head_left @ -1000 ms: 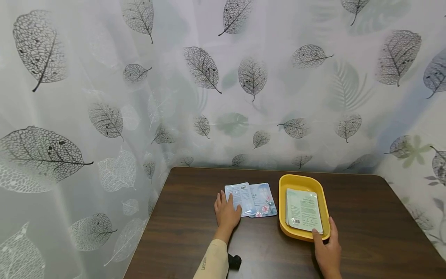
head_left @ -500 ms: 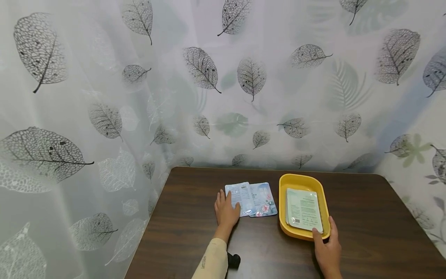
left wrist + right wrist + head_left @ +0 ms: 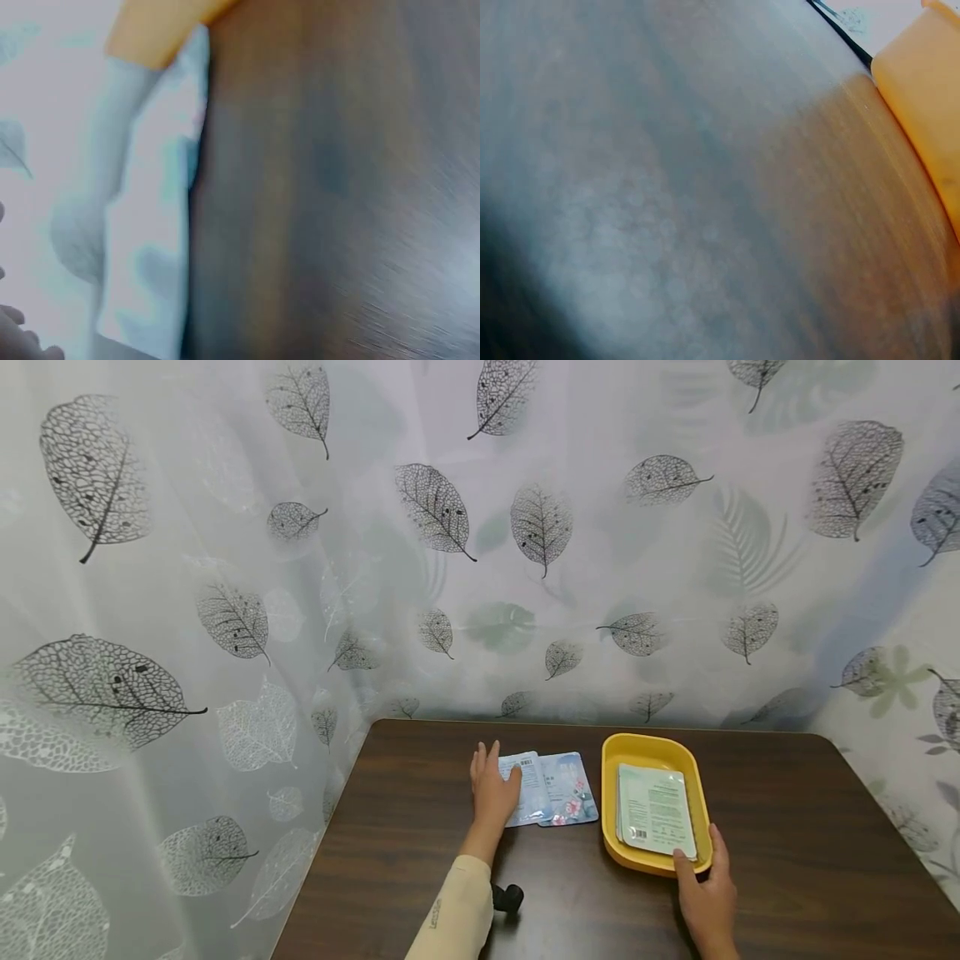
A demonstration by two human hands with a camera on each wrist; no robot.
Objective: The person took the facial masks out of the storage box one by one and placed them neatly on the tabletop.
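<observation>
Two blue sheet mask packets lie partly overlapped on the dark wooden table; the left packet (image 3: 534, 793) is on top of the flowered right packet (image 3: 568, 789). My left hand (image 3: 495, 789) is over the left packet's left part, fingers extended and spread; contact cannot be told. In the blurred left wrist view a pale packet (image 3: 150, 247) shows beside the hand's fingertips (image 3: 22, 334). To the right stands a yellow tray (image 3: 611, 852) holding a stack of pale green packets (image 3: 656, 810). My right hand (image 3: 707, 889) grips the tray's near right corner, thumb at the rim.
The brown table (image 3: 810, 860) extends around the packets and tray. A leaf-patterned curtain (image 3: 480, 568) hangs behind and at both sides. A small black object (image 3: 510, 897) shows beside the left sleeve (image 3: 453, 906), apparently part of the wrist gear.
My left hand has moved farther away from me and slightly right, and its fingers have spread more. The packets, tray and right hand stay nearly where they were.
</observation>
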